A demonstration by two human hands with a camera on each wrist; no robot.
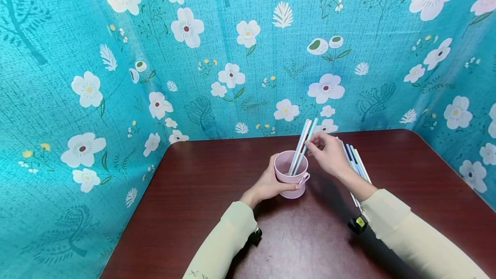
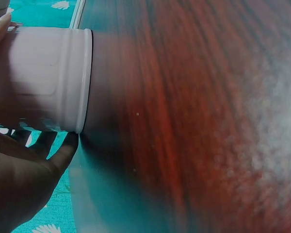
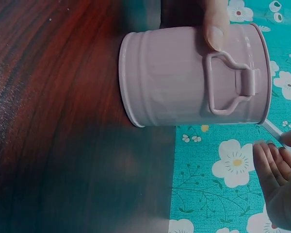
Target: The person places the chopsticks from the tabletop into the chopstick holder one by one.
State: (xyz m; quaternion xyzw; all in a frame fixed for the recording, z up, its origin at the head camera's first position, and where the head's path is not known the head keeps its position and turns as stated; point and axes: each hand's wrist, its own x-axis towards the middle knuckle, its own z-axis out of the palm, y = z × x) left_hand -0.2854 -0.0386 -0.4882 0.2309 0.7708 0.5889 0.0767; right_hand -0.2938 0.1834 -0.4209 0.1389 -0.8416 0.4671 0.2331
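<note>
A small pink bucket [image 1: 291, 184] with a loop handle on its side stands upright on the table. My left hand [image 1: 270, 183] grips it round the side, with the thumb across its front. Several long thin white and pale blue sticks [image 1: 300, 145] lean inside, their tops rising past the rim; they could be pens or straws. Between thumb and fingertips, my right hand [image 1: 327, 152] pinches a light blue stick [image 1: 314, 124] whose lower end is in the bucket. In the right wrist view, the pinched stick [image 3: 272, 130] crosses the bucket's rim.
More thin sticks [image 1: 354, 158], white, light blue and dark blue, lie side by side on the table under and beyond my right forearm. The dark red-brown wooden table [image 1: 201, 175] ends at the back and sides against a turquoise flowered curtain [image 1: 248, 76].
</note>
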